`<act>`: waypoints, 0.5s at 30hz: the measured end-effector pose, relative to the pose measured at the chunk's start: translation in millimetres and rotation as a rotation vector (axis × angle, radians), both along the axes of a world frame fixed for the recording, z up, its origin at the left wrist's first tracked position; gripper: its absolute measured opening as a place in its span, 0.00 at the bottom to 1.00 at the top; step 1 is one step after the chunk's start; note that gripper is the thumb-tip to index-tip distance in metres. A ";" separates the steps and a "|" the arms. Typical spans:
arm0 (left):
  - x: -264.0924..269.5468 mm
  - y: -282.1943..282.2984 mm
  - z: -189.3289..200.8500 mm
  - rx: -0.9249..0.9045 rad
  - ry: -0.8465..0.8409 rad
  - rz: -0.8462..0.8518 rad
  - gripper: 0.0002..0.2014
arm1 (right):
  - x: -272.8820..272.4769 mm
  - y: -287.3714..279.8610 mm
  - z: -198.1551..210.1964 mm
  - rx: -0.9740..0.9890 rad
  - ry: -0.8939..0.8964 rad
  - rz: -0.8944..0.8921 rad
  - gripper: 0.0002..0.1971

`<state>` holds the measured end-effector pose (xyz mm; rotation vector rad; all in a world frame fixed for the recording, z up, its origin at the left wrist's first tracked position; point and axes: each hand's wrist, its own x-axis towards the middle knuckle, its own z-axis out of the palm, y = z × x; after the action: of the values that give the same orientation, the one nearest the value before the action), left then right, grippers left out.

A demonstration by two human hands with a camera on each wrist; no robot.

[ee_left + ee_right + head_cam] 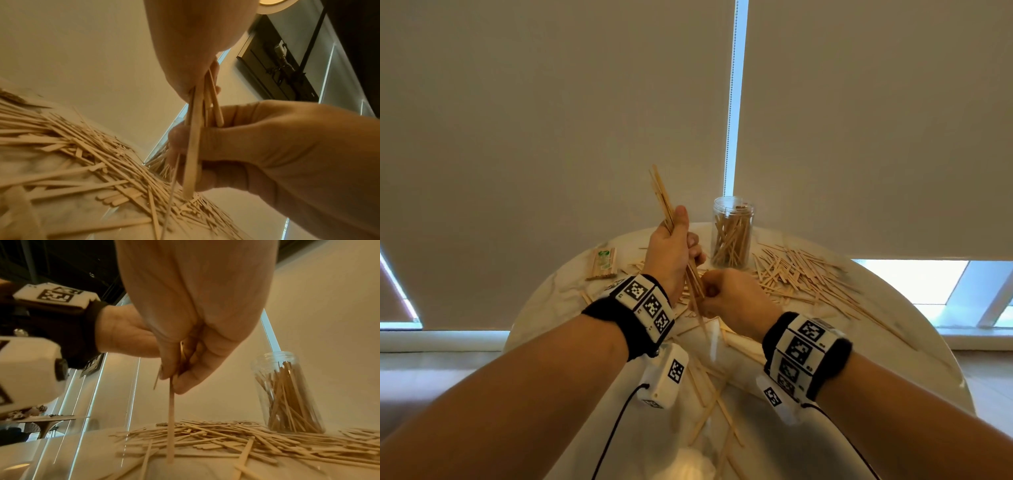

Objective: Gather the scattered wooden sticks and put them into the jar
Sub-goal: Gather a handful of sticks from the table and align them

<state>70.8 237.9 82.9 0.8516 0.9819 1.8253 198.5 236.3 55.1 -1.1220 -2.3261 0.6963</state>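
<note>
Head view: your left hand point(671, 253) grips an upright bundle point(666, 202); right hand point(729, 298) fingers pinch its lower end. Jar point(732, 233) sits just beyond, sticks point(801, 274) litter the counter point(893, 325). Uneven ends may snag the rim and spill.

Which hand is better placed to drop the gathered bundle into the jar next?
Left, probably. The left hand already grips the bundle of sticks upright, just left of the open jar. The right hand only pinches the bundle's lower ends, nearer the table.
</note>
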 end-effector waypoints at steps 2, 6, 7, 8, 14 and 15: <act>-3.1 -0.2 2.6 0.000 0.013 0.019 0.15 | 0.7 -1.0 -0.1 -0.058 0.055 0.023 0.08; -7.5 -3.4 3.3 0.016 0.024 0.097 0.17 | 3.7 -4.5 2.1 -0.383 -0.048 0.129 0.07; -7.4 -3.7 2.1 0.018 0.023 0.097 0.17 | 3.7 -5.9 1.2 -0.397 -0.028 0.124 0.07; -6.8 -4.2 0.7 0.023 0.028 0.089 0.17 | 2.9 -7.8 0.6 -0.365 -0.001 0.106 0.07; -0.6 -6.8 -6.9 0.045 0.107 0.105 0.18 | 2.6 -8.7 5.1 -0.310 0.041 0.082 0.10; -0.8 -7.3 -6.1 0.047 0.098 0.126 0.17 | 3.7 -10.3 6.1 -0.329 -0.003 0.113 0.14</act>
<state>70.0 230.6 76.8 0.9335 1.0800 1.9348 202.2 226.1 61.2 -1.1311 -2.3477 1.1522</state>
